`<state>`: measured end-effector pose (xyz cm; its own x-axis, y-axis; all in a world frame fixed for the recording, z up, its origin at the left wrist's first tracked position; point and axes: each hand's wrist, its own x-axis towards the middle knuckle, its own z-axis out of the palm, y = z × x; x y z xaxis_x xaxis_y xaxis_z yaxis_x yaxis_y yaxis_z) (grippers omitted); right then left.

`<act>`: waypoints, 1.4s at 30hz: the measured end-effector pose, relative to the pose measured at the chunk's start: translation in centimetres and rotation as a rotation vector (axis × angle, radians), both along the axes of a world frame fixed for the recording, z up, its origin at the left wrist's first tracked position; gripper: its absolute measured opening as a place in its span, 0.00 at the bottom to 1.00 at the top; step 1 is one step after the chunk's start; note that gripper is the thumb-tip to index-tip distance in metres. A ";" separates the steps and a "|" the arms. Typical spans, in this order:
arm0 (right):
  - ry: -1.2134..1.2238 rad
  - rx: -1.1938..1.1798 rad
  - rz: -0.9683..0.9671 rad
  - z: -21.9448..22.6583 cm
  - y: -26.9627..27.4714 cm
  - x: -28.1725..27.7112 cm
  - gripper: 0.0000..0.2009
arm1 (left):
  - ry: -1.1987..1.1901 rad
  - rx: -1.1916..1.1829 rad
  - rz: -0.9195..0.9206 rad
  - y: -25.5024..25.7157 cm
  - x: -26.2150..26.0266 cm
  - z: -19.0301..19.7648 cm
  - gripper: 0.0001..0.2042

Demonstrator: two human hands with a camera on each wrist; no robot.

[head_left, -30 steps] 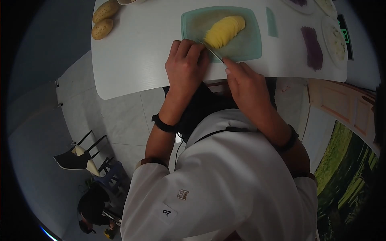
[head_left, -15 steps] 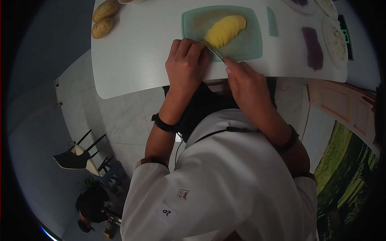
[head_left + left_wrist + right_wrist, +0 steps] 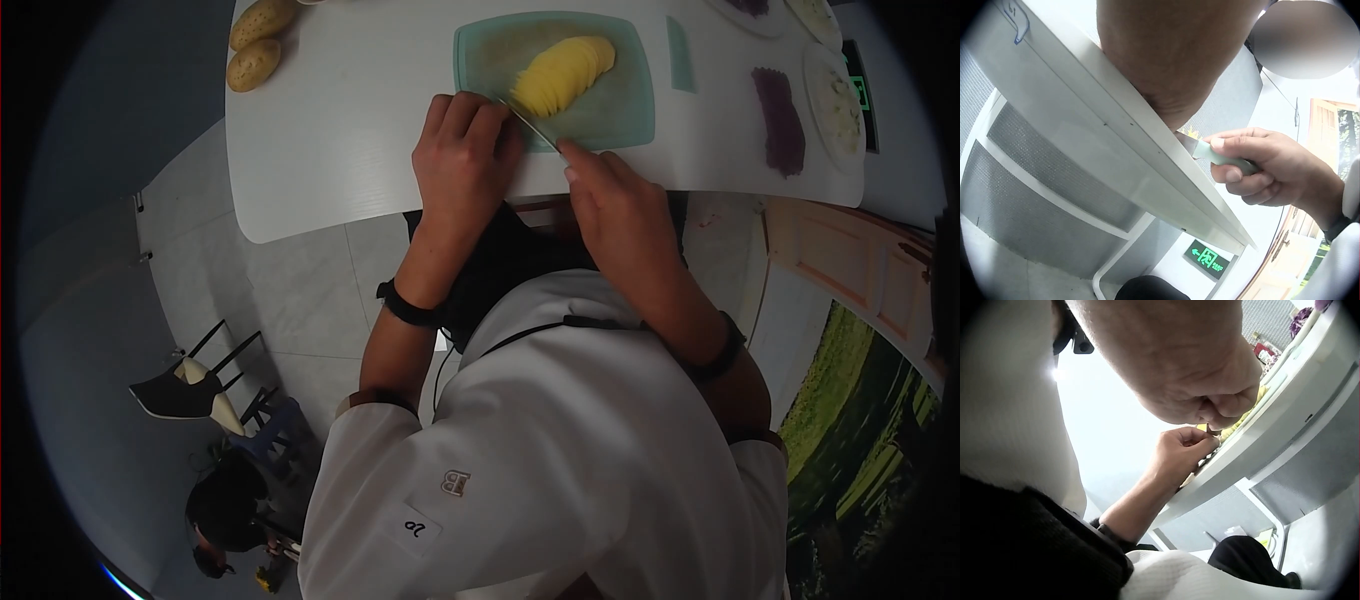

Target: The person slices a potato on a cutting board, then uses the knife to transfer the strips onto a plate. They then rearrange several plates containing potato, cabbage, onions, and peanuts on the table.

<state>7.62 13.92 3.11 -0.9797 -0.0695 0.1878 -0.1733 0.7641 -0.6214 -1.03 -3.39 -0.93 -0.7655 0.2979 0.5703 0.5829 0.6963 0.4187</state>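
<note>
A fan of thin yellow potato slices lies on the pale green cutting board. At the board's near left corner is the left hand, its fingers curled. The right wrist view shows the left hand gripping a yellow potato piece, mostly hidden. The right hand holds a knife, its blade slanting toward the left fingertips beside the slices. In the left wrist view the right hand is wrapped round the knife's pale green handle.
Two whole potatoes lie at the table's far left. Right of the board are a pale green strip, a purple sliced strip and a plate with pale pieces. Another person is at the lower left.
The head view has shifted very slightly. Both hands keep nearly the same pose, and the knife stays beside the left fingertips.
</note>
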 end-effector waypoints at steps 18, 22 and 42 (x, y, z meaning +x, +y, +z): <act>-0.112 -0.035 -0.043 0.3 -0.3 -0.2 0.14 | -0.022 0.021 0.004 0.2 0.2 0.4 0.09; -0.114 -0.037 -0.035 0.3 -0.2 -0.2 0.14 | -0.024 0.022 0.004 0.2 0.2 0.4 0.09; -0.108 0.005 -0.012 0.3 -0.1 -0.4 0.14 | -0.026 0.039 -0.005 0.3 0.1 0.5 0.09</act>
